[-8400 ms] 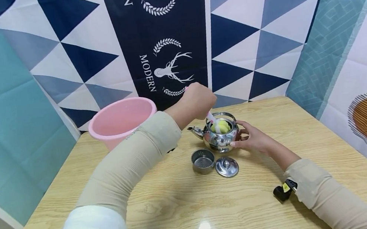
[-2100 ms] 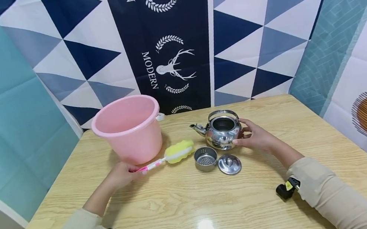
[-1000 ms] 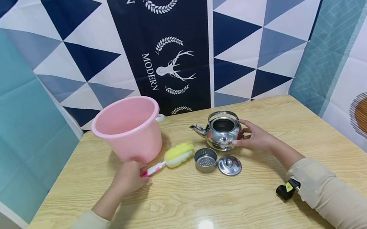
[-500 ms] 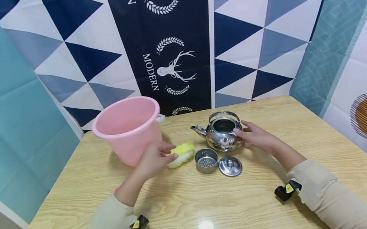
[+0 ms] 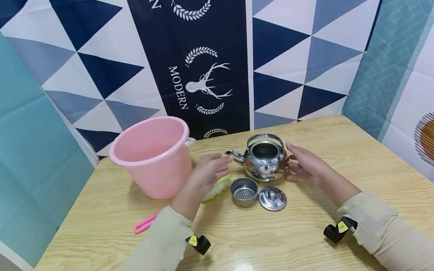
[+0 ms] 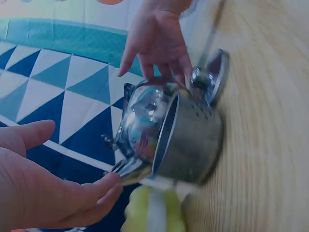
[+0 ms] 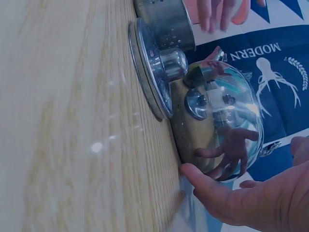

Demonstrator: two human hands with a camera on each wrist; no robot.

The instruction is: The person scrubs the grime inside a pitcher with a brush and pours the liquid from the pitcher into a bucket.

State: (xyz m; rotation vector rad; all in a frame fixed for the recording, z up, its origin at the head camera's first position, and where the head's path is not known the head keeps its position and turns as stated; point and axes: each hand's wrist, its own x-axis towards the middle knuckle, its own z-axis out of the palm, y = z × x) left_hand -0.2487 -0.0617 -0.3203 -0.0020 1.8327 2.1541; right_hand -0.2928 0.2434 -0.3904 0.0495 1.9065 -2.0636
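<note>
A shiny steel teapot [image 5: 265, 165] stands upright and lidless on the table, its handle raised and its spout to the left. My left hand [image 5: 207, 174] is near the spout, fingers extended; whether they touch it I cannot tell. On the pot's other side, my right hand [image 5: 307, 165] has its fingers spread, close to the body, with the thumb raised. In front of the pot sit a perforated steel strainer [image 5: 244, 192] and the round lid [image 5: 272, 198]. Below my left hand lies a yellow sponge brush [image 5: 218, 188], partly hidden by hand and forearm; its pink handle end [image 5: 144, 224] shows beyond.
A pink bucket [image 5: 161, 168] with a white handle fitting stands at the back left of the wooden table [image 5: 292, 242]. Patterned cloth [image 5: 201, 57] hangs right behind the table's far edge.
The left hand has pulled the brush out of the teapot, laid it before the bucket, let go and moved right to the spout. The right hand has loosened from the pot.
</note>
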